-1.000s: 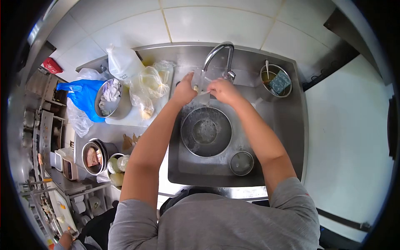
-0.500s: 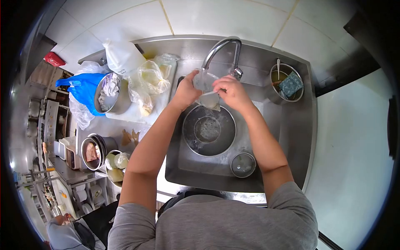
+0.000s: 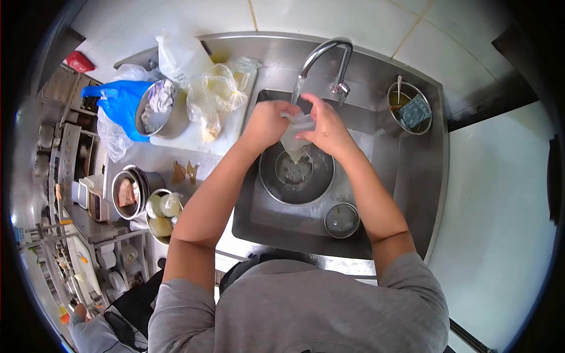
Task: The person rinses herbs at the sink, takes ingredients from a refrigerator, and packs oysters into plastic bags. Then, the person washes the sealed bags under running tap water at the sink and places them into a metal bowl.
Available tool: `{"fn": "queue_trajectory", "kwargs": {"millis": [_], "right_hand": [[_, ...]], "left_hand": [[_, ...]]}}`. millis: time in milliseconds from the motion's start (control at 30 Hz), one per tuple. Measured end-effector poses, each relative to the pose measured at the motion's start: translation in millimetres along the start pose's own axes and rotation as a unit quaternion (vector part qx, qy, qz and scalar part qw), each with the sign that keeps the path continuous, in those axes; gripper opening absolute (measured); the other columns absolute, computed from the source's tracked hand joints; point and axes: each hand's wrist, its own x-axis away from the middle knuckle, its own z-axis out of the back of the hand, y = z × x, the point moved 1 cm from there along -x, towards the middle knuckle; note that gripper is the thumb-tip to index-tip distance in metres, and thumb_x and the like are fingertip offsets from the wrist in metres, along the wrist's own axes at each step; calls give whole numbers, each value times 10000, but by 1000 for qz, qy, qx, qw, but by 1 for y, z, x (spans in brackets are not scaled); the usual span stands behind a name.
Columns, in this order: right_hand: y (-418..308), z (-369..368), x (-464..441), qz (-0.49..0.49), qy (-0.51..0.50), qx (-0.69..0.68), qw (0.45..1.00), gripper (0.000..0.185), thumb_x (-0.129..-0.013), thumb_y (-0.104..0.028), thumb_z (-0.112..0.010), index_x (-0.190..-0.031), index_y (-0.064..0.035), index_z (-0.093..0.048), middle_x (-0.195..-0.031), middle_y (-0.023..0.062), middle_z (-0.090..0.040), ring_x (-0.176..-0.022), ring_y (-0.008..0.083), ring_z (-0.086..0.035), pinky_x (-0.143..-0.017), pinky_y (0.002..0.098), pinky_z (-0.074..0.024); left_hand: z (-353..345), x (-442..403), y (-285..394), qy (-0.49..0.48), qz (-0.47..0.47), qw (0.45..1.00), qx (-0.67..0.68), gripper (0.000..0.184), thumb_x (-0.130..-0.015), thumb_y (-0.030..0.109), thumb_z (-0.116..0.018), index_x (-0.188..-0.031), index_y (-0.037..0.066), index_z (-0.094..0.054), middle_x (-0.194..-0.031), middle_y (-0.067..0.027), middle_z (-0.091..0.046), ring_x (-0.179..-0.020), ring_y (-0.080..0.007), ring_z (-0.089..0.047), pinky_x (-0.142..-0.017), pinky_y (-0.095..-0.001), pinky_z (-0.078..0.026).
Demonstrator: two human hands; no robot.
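Under the running faucet (image 3: 326, 50), a small translucent plastic bag (image 3: 296, 138) hangs between my hands, its lower tip over a round metal bowl (image 3: 322, 188) in the sink (image 3: 282, 226). My left hand (image 3: 269, 122) pinches the bag's upper left edge. On the bag's right side, my right hand (image 3: 323, 128) grips it between thumb and fingers. Water falls from the spout close to the fingers of both hands. A small round container (image 3: 341, 220) with cloudy liquid sits in the sink, nearer to my body.
Left of the sink are a cutting board (image 3: 235, 126) with plastic bags, a white jug (image 3: 179, 56), a blue bag (image 3: 120, 106) and a pot with cloth (image 3: 176, 120). A pot (image 3: 388, 115) with a sponge stands right. Another person's sleeve (image 3: 91, 335) shows lower left.
The bag has come into clearer view and hangs fuller between my hands. My right hand has turned, its fingers now pointing up. The whole view has shifted slightly.
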Motion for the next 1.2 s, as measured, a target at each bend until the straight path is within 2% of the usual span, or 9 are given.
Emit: {"fn": "queue_trajectory", "kwargs": {"millis": [233, 367, 400, 600, 767, 833, 900, 1067, 1200], "right_hand": [[-72, 22, 6, 168, -12, 55, 984, 148, -718, -41, -621, -861, -37, -583, -789, 152, -588, -795, 345, -568, -682, 424, -444], [-133, 36, 15, 176, -16, -11, 984, 148, -724, -128, -676, -776, -24, -585, -749, 128, -574, -732, 330, -547, -643, 395, -436], [-141, 32, 16, 207, -25, -6, 978, 158, -726, -135, -689, -766, -17, -591, -728, 118, -569, -704, 300, -545, -624, 374, -433], [-174, 3, 20, 264, -104, 27, 959, 195, -707, -144, -733, -735, -4, -601, -697, 85, -579, -655, 223, -548, -595, 318, -437], [-172, 4, 26, -22, -64, -134, 989, 203, -684, -122, -739, -839, -43, -635, -841, 74, -636, -787, 229, -587, -685, 331, -473], [-178, 11, 31, 35, 17, -82, 996, 290, -677, -96, -726, -951, -74, -633, -992, 88, -623, -933, 248, -575, -786, 358, -463], [-193, 17, 47, 304, 159, 93, 935, 419, -671, -62, -704, -1077, -106, -609, -1164, 108, -576, -1096, 270, -529, -908, 399, -427], [-187, 8, 71, 393, -79, 359, 843, 522, -698, 17, -603, -1198, -126, -558, -1247, 101, -522, -1193, 278, -461, -1091, 505, -221], [-157, 7, 54, 235, -242, 406, 850, 345, -692, -23, -625, -1030, -93, -609, -1001, 72, -599, -1062, 259, -535, -979, 440, -372]], "left_hand": [[58, 34, 79, 17, 17, 988, 154, 238, -748, 0, -621, -979, 2, -562, -824, -60, -612, -693, -104, -580, -611, -240, -465], [70, 76, 81, 126, -39, 948, 290, 853, -675, 239, -791, -1342, 29, -302, -1260, -161, -469, -1145, -246, -492, -930, -352, -422], [63, 84, 66, 38, 5, 970, 240, 1066, -587, 336, -851, -1369, -25, -223, -1358, -207, -335, -1299, -276, -315, -1072, -379, -268], [29, 87, 72, 99, 32, 963, 250, 544, -764, 282, -732, -1148, -29, -504, -1116, -125, -566, -1057, -208, -541, -895, -345, -430], [35, 105, 60, -13, 123, 893, 432, 229, -876, 188, -572, -979, -15, -592, -884, -57, -619, -837, -147, -584, -763, -297, -455], [46, 108, 66, -78, 135, 853, 499, 227, -886, 150, -533, -1024, -22, -589, -861, -49, -610, -802, -130, -574, -751, -273, -444], [52, 111, 62, -64, 153, 877, 452, 145, -858, 131, -557, -870, -11, -582, -769, -57, -609, -715, -137, -582, -690, -288, -456], [58, 118, 61, -69, 154, 943, 285, 190, -721, 129, -681, -815, -21, -610, -716, -63, -613, -489, -117, -529, -458, -291, -415], [69, 121, 63, -199, 179, 938, 220, 245, -711, 151, -710, -878, -9, -630, -759, -55, -634, -626, -113, -581, -607, -291, -459]]}}
